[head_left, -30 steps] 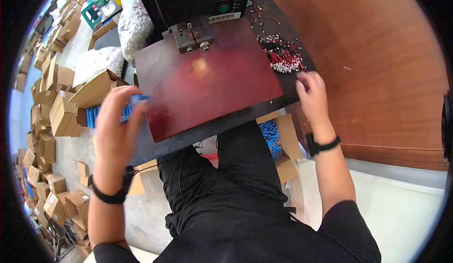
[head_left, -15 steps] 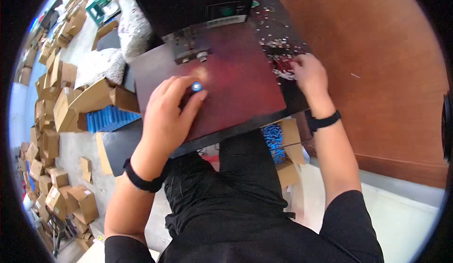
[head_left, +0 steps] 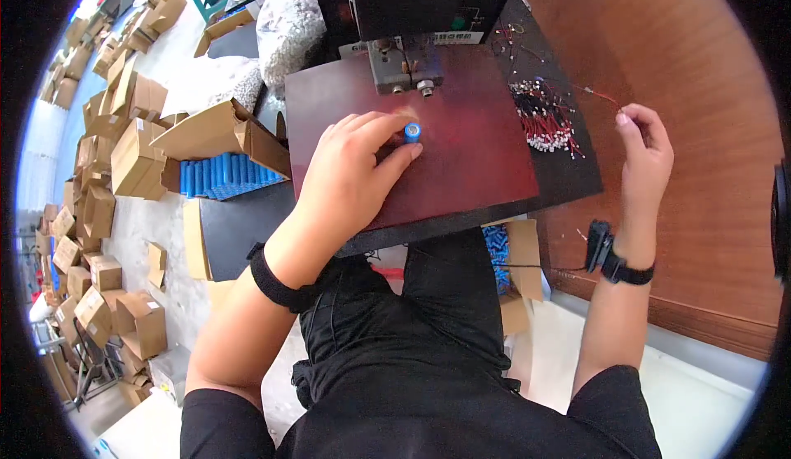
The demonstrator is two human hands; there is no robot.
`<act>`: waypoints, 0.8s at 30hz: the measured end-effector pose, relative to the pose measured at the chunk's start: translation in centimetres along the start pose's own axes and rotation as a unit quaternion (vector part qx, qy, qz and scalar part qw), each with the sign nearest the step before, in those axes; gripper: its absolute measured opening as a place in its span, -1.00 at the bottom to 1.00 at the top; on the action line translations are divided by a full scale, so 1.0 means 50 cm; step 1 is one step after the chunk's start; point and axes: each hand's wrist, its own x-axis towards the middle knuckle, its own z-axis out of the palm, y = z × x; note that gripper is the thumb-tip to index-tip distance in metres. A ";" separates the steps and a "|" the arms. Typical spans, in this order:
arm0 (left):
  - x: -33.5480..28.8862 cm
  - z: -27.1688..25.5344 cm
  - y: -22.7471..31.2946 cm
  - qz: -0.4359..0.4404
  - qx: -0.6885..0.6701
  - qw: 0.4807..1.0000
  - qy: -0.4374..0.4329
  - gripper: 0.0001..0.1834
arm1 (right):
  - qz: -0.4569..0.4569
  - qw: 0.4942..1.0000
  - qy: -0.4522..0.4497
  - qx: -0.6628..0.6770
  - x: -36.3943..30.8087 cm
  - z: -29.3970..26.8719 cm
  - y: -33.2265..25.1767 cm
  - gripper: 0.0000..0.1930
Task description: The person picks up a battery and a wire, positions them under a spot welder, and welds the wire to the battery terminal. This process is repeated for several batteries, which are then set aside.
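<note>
Between the thumb and index finger of my left hand [head_left: 353, 164] stands a small blue cylindrical battery cell [head_left: 412, 133], upright on a dark red board [head_left: 470, 175]. My right hand [head_left: 647, 150] is raised off to the right, its thumb and index finger pinching one end of a thin red wire lead [head_left: 606, 96] with a small connector at its far end. Left of it, a pile of red and black wire leads with white connectors [head_left: 548, 121] lies on the black tabletop. Just beyond the battery cell is the metal head of a black spot-welding machine [head_left: 408, 72].
An open carton [head_left: 218, 129] full of blue battery cells stands left of the board. Another carton [head_left: 519, 249] with loose blue cells sits below the table's front edge. Bags of small white parts [head_left: 290, 35] lie at the far left. A brown wooden panel [head_left: 700, 72] borders the right side.
My right hand has lifted away from the wire pile to the right, pulling out one red lead. My left hand still holds the battery cell on the board. The whole view has shifted.
</note>
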 end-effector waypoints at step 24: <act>0.033 0.012 -0.010 -0.049 -0.069 0.996 0.036 -0.74 | -0.013 0.954 -0.082 0.288 -0.115 0.178 -0.070 -0.91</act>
